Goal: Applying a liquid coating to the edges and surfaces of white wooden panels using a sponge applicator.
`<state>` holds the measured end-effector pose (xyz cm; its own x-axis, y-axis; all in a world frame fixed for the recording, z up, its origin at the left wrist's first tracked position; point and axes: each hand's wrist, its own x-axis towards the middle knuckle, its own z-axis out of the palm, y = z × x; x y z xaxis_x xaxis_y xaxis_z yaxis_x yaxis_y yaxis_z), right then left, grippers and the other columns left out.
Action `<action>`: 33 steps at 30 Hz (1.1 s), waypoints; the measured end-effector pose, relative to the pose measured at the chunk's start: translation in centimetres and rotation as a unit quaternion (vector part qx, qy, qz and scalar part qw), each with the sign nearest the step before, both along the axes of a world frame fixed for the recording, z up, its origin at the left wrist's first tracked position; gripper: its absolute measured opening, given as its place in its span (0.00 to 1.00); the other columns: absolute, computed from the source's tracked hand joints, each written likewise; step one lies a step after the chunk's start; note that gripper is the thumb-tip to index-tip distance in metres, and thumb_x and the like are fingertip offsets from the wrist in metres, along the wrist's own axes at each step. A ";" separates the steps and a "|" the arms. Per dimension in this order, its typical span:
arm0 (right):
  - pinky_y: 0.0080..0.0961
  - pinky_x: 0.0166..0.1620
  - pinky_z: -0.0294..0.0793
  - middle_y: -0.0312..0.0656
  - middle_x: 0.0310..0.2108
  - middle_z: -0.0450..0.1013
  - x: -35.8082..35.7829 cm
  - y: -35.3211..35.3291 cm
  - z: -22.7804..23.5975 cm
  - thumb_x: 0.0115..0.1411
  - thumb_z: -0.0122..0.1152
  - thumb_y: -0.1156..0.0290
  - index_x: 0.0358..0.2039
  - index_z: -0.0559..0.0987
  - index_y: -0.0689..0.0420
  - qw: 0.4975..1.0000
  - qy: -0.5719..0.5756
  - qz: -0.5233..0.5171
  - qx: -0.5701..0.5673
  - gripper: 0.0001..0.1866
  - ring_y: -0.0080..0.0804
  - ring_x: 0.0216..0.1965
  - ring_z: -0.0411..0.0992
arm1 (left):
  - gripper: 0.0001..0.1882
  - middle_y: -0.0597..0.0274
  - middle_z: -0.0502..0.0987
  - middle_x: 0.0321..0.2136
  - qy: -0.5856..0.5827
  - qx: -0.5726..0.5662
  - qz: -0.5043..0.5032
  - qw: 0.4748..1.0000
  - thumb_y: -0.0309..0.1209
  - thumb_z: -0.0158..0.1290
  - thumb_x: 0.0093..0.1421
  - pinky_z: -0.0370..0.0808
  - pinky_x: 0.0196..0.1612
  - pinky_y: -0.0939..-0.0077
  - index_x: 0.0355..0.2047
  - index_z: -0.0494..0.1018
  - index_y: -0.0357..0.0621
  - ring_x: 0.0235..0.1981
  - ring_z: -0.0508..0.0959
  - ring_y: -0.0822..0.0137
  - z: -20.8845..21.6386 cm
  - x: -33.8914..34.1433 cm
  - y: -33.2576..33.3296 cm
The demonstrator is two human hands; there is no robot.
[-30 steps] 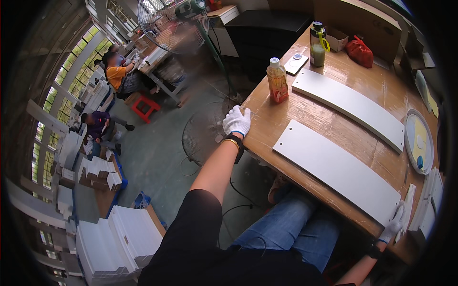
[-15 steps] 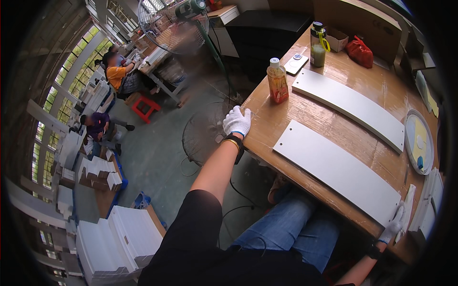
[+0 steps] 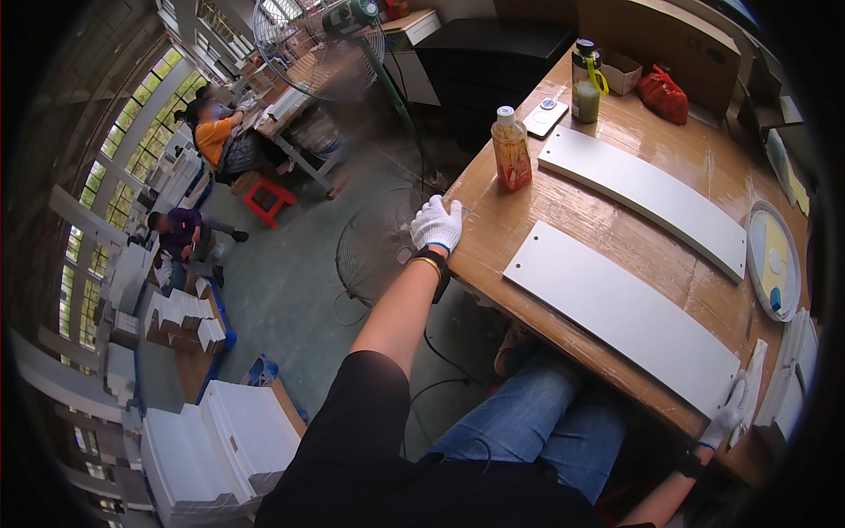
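My left hand point(image 3: 437, 223), in a white knitted glove, rests on the left corner of the brown-covered table point(image 3: 480, 231), thumb apart from the fingers. At the table's near right, my gloved right hand point(image 3: 723, 421) lies against the end of the nearer white board point(image 3: 623, 319), its fingers stretched out. That board lies flat and has two small holes at its left end. Behind it lies a second white board point(image 3: 647, 201), also flat. Neither hand lifts anything. A narrow white strip point(image 3: 753, 387) lies just beside my right hand.
An orange drink bottle point(image 3: 511, 150), a phone point(image 3: 545, 117), a green-strapped bottle point(image 3: 587, 84) and a red bag point(image 3: 663, 95) stand or lie farther back. A round lid-like tray point(image 3: 774, 264) sits at right. Fans point(image 3: 378, 242) and stacked white boards point(image 3: 220, 444) are at left.
The co-worker in orange at the far table has shifted their head and arms slightly. My hands and both boards stay where they were.
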<state>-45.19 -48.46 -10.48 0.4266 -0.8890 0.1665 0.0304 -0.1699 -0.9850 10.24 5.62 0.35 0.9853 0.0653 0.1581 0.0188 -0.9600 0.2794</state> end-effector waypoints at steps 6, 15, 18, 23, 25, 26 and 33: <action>0.28 0.65 0.62 0.48 0.59 0.68 0.8 0.8 0.7 0.73 0.41 0.67 0.60 0.67 0.69 1.000 -0.004 -0.016 0.004 0.22 0.33 0.61 0.66 | 0.28 0.47 0.77 0.48 -0.005 0.001 -0.002 1.000 0.54 0.44 0.64 0.72 0.54 0.55 0.52 0.70 0.45 0.51 0.76 0.49 0.0 -0.1 0.2; 0.28 0.64 0.63 0.47 0.58 0.69 0.8 1.0 1.2 0.73 0.42 0.66 0.59 0.69 0.69 1.000 0.018 -0.022 -0.008 0.22 0.33 0.60 0.67 | 0.28 0.47 0.77 0.48 -0.016 0.006 -0.004 1.000 0.54 0.44 0.64 0.72 0.53 0.55 0.52 0.70 0.46 0.49 0.77 0.49 -0.4 0.1 0.2; 0.28 0.64 0.63 0.47 0.58 0.69 0.8 1.1 1.2 0.73 0.42 0.66 0.59 0.69 0.69 0.999 0.023 -0.024 -0.010 0.22 0.33 0.59 0.67 | 0.28 0.47 0.77 0.48 -0.012 0.006 -0.003 1.000 0.54 0.44 0.64 0.72 0.53 0.55 0.52 0.70 0.45 0.49 0.77 0.49 -0.1 -0.1 0.1; 0.28 0.63 0.66 0.47 0.57 0.71 0.8 0.9 0.9 0.73 0.44 0.66 0.58 0.70 0.68 1.000 -0.002 -0.019 0.001 0.21 0.33 0.58 0.68 | 0.28 0.47 0.77 0.48 -0.013 0.005 -0.001 1.000 0.54 0.44 0.64 0.72 0.53 0.55 0.52 0.70 0.45 0.50 0.77 0.49 -0.1 -0.1 0.2; 0.28 0.64 0.65 0.48 0.58 0.70 0.7 0.7 0.7 0.73 0.43 0.66 0.58 0.69 0.69 1.000 0.000 -0.020 -0.012 0.22 0.33 0.59 0.68 | 0.28 0.47 0.77 0.48 -0.010 0.002 0.000 1.000 0.54 0.44 0.64 0.72 0.54 0.54 0.52 0.70 0.45 0.50 0.77 0.49 -0.1 0.0 0.2; 0.28 0.64 0.65 0.48 0.58 0.70 0.6 0.6 0.6 0.73 0.43 0.66 0.58 0.69 0.69 1.000 0.000 -0.021 -0.012 0.22 0.33 0.59 0.68 | 0.28 0.47 0.77 0.48 -0.010 0.002 0.000 1.000 0.54 0.44 0.64 0.72 0.54 0.54 0.52 0.70 0.45 0.50 0.77 0.49 -0.1 0.0 0.2; 0.29 0.65 0.64 0.48 0.58 0.70 0.7 0.7 0.6 0.73 0.43 0.66 0.58 0.69 0.70 1.000 0.008 -0.026 -0.011 0.22 0.34 0.59 0.67 | 0.28 0.48 0.77 0.48 -0.005 0.006 0.004 1.000 0.54 0.44 0.64 0.72 0.53 0.54 0.52 0.71 0.46 0.50 0.76 0.49 0.0 -0.1 0.1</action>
<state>-44.51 -47.78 -9.86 0.3825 -0.9064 0.1792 0.0049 -0.1919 -0.9814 10.18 5.76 0.40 0.9829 0.0715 0.1697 0.0238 -0.9632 0.2677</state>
